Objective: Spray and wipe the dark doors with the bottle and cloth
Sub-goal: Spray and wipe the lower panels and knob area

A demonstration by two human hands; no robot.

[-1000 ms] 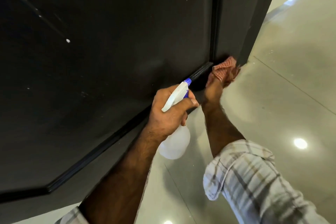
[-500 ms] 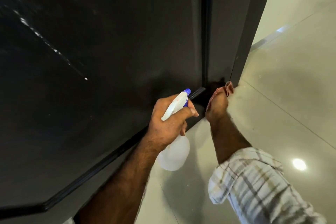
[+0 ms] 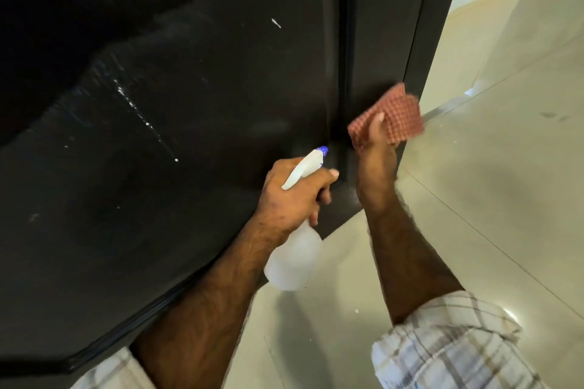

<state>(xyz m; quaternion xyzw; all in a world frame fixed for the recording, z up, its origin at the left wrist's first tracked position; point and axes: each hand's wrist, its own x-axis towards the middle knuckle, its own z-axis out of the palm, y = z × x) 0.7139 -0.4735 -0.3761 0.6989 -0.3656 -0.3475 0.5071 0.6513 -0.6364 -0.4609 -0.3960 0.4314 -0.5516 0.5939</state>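
Red-checked cloth (image 3: 387, 118) is being pinched in the right hand (image 3: 376, 161), thumb lying across its front, and it is pressing against the narrow dark door panel (image 3: 384, 25) low down, beside the vertical seam. White plastic spray bottle (image 3: 295, 249) is hanging in the left hand (image 3: 292, 196), fingers curling round its neck, blue nozzle tip pointing at the wide dark door (image 3: 189, 104). Pale drips are running down that door. Glossy floor tiles (image 3: 489, 199) are lying beneath, and plaid sleeves (image 3: 448, 347) are covering both upper arms.
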